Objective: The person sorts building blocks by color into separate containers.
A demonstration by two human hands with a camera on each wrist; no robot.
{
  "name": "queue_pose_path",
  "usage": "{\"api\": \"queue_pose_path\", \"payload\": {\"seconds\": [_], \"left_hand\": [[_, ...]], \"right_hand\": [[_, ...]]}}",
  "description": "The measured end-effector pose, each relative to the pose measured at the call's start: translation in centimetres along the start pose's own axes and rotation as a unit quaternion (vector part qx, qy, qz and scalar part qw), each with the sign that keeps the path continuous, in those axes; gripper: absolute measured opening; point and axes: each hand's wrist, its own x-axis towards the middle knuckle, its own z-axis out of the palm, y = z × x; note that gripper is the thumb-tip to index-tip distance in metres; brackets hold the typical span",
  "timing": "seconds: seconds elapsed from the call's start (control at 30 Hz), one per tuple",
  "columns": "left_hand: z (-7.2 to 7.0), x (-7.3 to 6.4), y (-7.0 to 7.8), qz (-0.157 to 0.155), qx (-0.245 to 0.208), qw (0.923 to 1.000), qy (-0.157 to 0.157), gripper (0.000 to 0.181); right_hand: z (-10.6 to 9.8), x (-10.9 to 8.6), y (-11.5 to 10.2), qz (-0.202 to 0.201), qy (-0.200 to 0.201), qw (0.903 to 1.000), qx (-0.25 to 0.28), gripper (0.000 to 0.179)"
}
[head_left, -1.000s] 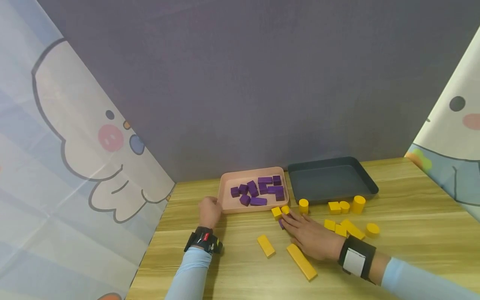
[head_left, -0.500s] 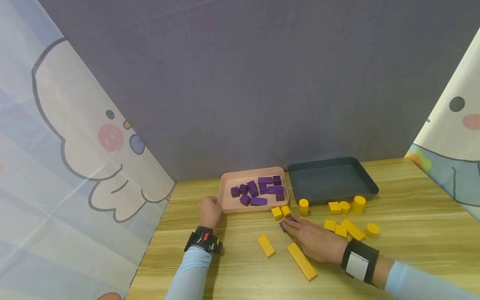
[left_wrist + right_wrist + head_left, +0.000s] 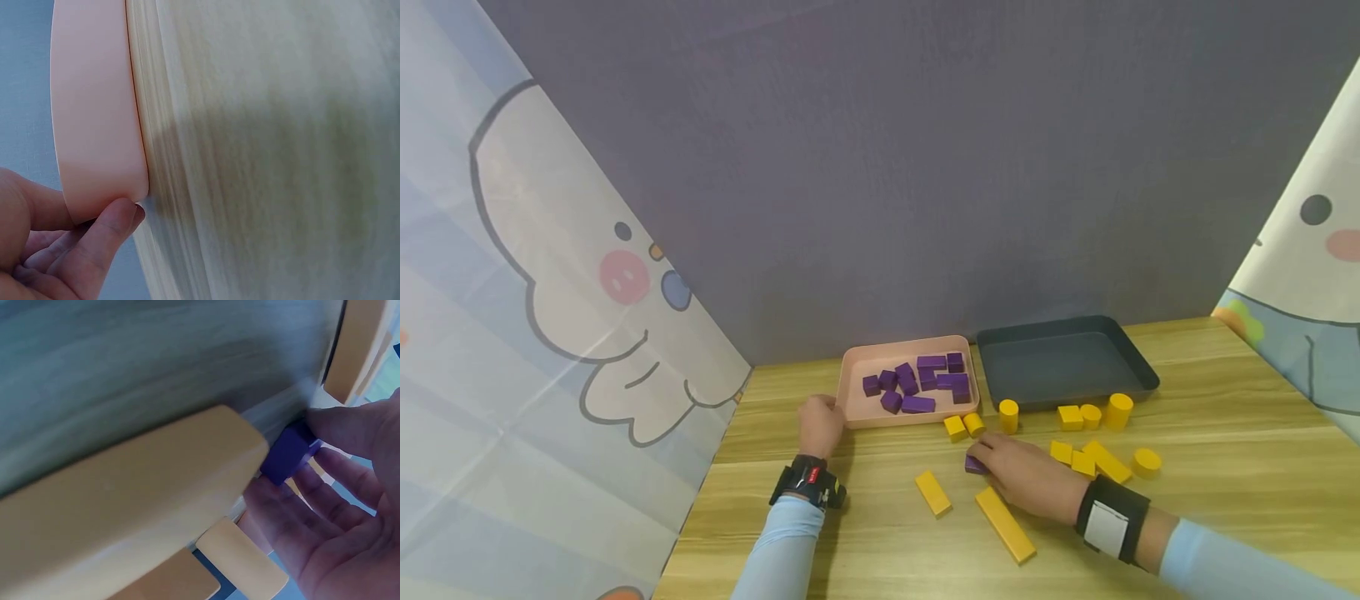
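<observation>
My left hand [image 3: 820, 427] is at the near left corner of a pink tray [image 3: 855, 402]. In the left wrist view, thumb and forefinger pinch that corner of the tray wall [image 3: 97, 112]. Several purple blocks [image 3: 917, 405] lie inside. On the table in front of the trays, my right hand [image 3: 1033, 479] grips a purple block [image 3: 974, 466]. The right wrist view has this block [image 3: 289, 453] between the thumb and curled fingers. A long yellow block [image 3: 1006, 525] lies just below the right hand, and a yellow cube [image 3: 955, 428] and yellow cylinder [image 3: 974, 424] are beyond it.
A dark grey tray [image 3: 1060, 367] stands right of the pink one. Yellow blocks and cylinders surround the right hand, among them an upright cylinder [image 3: 1008, 416] and a flat block [image 3: 933, 493]. A grey panel [image 3: 880, 183] closes off the back.
My right hand has drawn back slightly from the yellow cube and cylinder. Its fingers, outstretched before, now curl round the purple block. My left hand stays at the pink tray.
</observation>
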Motion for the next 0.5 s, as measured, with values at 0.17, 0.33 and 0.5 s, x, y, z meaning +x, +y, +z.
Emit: {"api": "queue_pose_path", "payload": {"seconds": [0.17, 0.33, 0.5], "left_hand": [[-0.07, 0.02, 0.09, 0.0, 0.001, 1.0, 0.002, 0.022], [-0.12, -0.02, 0.21, 0.0, 0.0, 1.0, 0.003, 0.021], [-0.13, -0.08, 0.21, 0.001, -0.006, 1.0, -0.002, 0.022]], "right_hand": [[0.08, 0.09, 0.02, 0.013, -0.002, 0.9998, 0.012, 0.029], [-0.01, 0.27, -0.05, 0.008, 0.002, 0.9998, 0.019, 0.028], [-0.27, 0.48, -0.18, 0.002, 0.005, 0.9997, 0.025, 0.029]]}}
